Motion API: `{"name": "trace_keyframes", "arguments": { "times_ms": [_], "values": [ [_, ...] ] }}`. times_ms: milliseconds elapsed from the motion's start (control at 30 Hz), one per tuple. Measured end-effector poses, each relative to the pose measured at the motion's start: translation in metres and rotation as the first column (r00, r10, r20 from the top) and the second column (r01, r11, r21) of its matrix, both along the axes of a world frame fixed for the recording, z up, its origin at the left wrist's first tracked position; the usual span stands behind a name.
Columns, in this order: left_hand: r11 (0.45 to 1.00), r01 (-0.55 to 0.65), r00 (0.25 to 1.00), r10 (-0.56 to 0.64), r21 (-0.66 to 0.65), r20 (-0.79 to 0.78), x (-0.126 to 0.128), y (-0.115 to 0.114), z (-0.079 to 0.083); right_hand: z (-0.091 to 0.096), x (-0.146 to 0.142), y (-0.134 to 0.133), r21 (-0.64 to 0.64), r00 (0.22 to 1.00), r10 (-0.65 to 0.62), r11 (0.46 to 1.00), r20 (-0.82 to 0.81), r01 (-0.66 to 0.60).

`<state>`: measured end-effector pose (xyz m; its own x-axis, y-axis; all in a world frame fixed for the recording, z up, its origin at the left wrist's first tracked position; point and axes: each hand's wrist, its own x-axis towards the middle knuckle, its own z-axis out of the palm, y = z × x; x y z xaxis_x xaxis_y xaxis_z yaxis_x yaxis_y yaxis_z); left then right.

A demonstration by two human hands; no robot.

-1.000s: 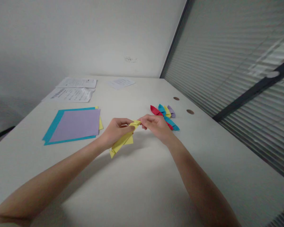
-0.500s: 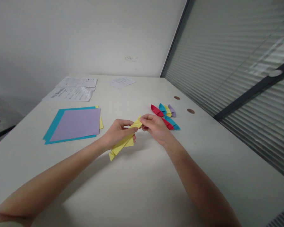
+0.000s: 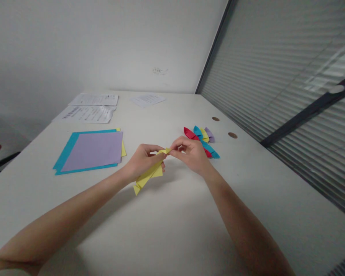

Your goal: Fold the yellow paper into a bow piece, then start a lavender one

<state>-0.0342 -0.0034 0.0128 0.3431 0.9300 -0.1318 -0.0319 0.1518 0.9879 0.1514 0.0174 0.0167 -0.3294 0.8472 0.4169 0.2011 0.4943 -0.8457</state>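
Note:
A strip of folded yellow paper (image 3: 148, 175) slants between my hands above the white table, its lower end pointing toward me. My left hand (image 3: 145, 161) is closed around its middle, thumb on top and fingers beneath. At the upper tip, my right hand (image 3: 191, 153) pinches the paper between thumb and fingertips, and the tip looks bent there. Just behind my right hand lie several folded paper pieces: a red one (image 3: 191, 133), a blue one (image 3: 198, 132), a yellow one (image 3: 204, 135) and a purple one (image 3: 209, 135), with more red and blue partly covered by the hand.
Left of my hands lies a stack of coloured sheets, a purple sheet (image 3: 94, 151) on top of a blue sheet (image 3: 66, 155). Printed papers (image 3: 89, 114) lie at the back left of the table (image 3: 161, 230). Window blinds (image 3: 281, 76) run along the right edge.
My right hand has shifted slightly right and its fingers have turned at the strip's upper tip, which now looks folded over. My left hand keeps its hold.

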Motion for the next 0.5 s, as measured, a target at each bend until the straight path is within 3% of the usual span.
{"name": "trace_keyframes", "arguments": {
  "times_ms": [233, 333, 400, 500],
  "values": [
    [1.000, 0.018, 1.000, -0.018, 0.024, 0.015, -0.001, 0.003, -0.003, -0.009, -0.005, 0.003, -0.047, 0.986, 0.059, 0.997, -0.157, -0.067],
    [0.974, -0.084, 0.995, 0.093, 0.209, -0.034, -0.002, 0.008, -0.011, -0.012, -0.013, 0.001, -0.124, 0.963, -0.030, 0.992, -0.267, -0.003],
    [0.858, -0.205, 0.957, 0.276, 0.471, -0.086, -0.004, 0.012, -0.019, -0.013, -0.020, -0.001, -0.244, 0.925, -0.131, 0.969, -0.358, 0.043],
    [0.609, -0.174, 0.892, 0.430, 0.774, -0.139, -0.007, 0.016, -0.026, -0.012, -0.030, -0.007, -0.389, 0.892, -0.227, 0.919, -0.390, 0.064]
  ]
}}
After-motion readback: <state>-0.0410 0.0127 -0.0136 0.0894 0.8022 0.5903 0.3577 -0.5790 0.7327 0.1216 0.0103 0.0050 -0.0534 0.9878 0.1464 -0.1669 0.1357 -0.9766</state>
